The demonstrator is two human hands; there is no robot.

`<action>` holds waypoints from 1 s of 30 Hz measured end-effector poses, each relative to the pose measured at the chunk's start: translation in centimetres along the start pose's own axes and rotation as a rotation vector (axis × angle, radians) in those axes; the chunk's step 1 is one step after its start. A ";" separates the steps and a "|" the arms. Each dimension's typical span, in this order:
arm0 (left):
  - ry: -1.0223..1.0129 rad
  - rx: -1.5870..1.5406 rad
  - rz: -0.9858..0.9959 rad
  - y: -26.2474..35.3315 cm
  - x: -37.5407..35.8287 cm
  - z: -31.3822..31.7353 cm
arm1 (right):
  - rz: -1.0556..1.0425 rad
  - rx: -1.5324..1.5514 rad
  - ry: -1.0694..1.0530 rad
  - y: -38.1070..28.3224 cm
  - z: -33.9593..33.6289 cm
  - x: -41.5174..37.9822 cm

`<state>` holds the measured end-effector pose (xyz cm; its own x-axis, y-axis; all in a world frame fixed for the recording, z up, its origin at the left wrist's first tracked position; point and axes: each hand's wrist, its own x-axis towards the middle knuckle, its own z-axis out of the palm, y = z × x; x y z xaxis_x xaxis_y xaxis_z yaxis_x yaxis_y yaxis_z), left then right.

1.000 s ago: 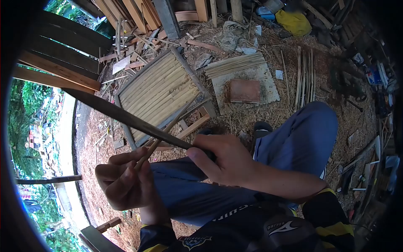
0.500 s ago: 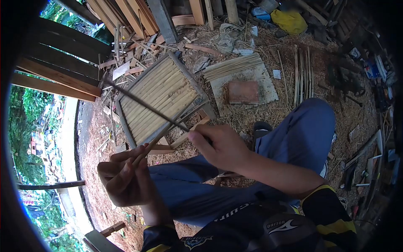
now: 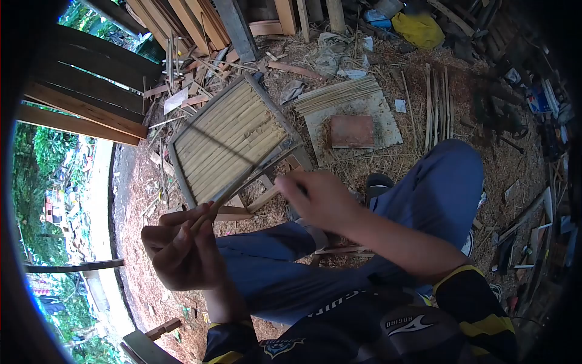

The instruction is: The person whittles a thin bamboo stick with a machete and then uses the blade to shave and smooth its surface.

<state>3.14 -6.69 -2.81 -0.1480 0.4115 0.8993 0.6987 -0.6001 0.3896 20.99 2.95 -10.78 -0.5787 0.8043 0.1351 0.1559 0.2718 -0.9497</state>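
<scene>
My left hand is closed, with thumb and fingertips pinching a thin wooden strip that slants up toward the right. Closed as well, my right hand grips one end of a long, thin, dark rod-like tool, blurred by motion. The tool points up and left, overlapping the strip's far end in this view. Beyond both hands stands a low slatted bamboo panel in a grey wooden frame, on wooden legs.
A reddish block and a bundle of thin sticks lie on a pale board. More long strips rest on the shaving-covered floor to the right. Planks lean at the back, near a yellow bag.
The dark tool has swung and now shows as a blur over the panel, its far end fainter. My right hand has shifted slightly; my left still pinches the strip.
</scene>
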 end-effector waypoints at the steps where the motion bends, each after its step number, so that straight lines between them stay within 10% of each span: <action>1: -0.018 0.016 0.008 0.1 0.1 -0.2 | 0.018 -0.009 -0.026 0.0 -0.1 -0.1; 6: -0.041 0.032 0.023 -0.3 -0.1 -0.4 | -0.182 0.017 -0.019 -1.3 -0.5 -0.7; 12: -0.004 0.005 0.014 -0.6 0.2 -0.3 | 0.137 -0.044 -0.125 0.3 -1.0 0.8; 15: -0.021 -0.025 0.009 -0.8 0.2 -0.5 | -0.214 0.006 0.042 0.3 0.2 0.1; 18: -0.012 0.037 0.000 -0.8 0.6 -0.8 | 0.151 -0.039 -0.058 2.6 -0.3 1.6; 30: -0.008 0.027 0.025 -1.8 1.0 -1.3 | 0.021 -0.120 0.004 3.0 -0.2 1.6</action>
<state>0.82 -6.10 -2.35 -0.1249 0.4019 0.9071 0.7207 -0.5916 0.3613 20.69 5.11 -13.33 -0.5710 0.8125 0.1174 0.2624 0.3162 -0.9117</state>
